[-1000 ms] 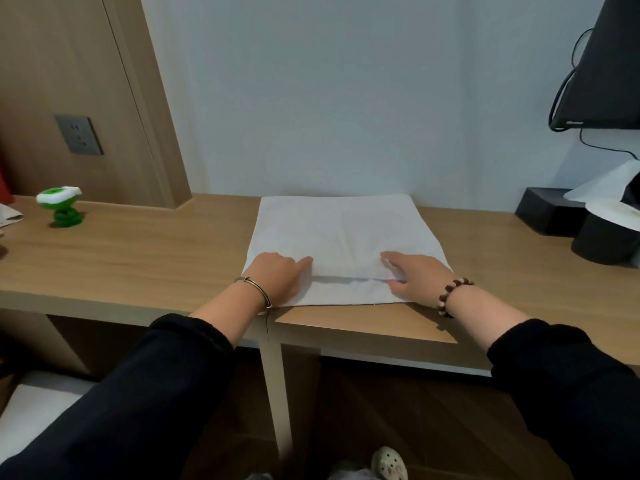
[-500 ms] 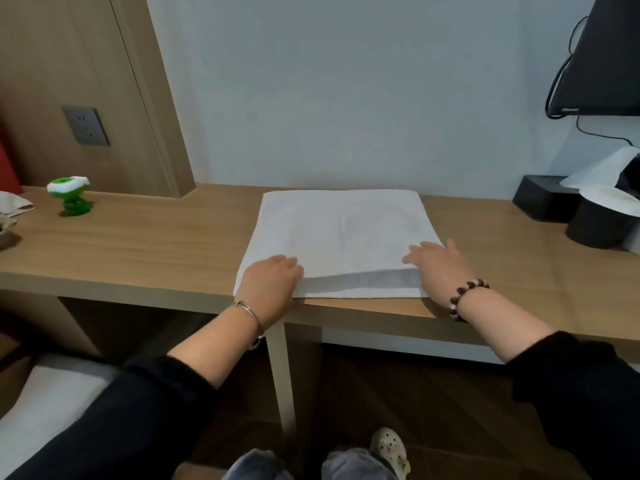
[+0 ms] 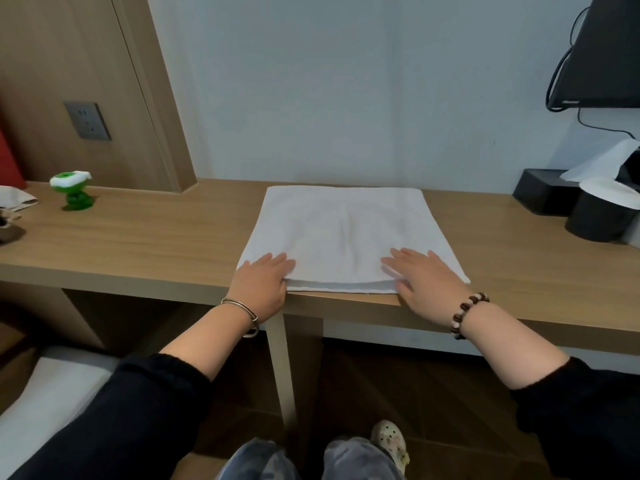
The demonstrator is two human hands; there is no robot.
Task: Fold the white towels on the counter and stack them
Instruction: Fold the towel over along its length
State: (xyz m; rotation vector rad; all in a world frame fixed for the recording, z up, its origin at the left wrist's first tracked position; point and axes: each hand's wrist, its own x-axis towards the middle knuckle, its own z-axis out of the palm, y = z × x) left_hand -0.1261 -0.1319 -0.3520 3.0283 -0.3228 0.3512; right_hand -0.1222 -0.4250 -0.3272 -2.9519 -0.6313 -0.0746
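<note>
A white towel (image 3: pixel 346 230) lies folded flat on the wooden counter (image 3: pixel 156 244), its near edge at the counter's front edge with two layers showing. My left hand (image 3: pixel 261 282) rests flat on the towel's near left corner, fingers straight. My right hand (image 3: pixel 422 275) lies flat on the near right part of the towel, fingers spread and straight. Neither hand grips the cloth.
A green and white toy (image 3: pixel 72 190) stands at the left of the counter. A black box (image 3: pixel 543 195), a black cup (image 3: pixel 601 213) and white tissue (image 3: pixel 602 161) sit at the right. A dark monitor (image 3: pixel 602 53) hangs above. A wall socket (image 3: pixel 87 120) is on the wooden panel.
The towel's upper layer now reaches closer to the near edge. My left hand has flattened at the near left corner. My right hand went out to the right edge, then back inward.
</note>
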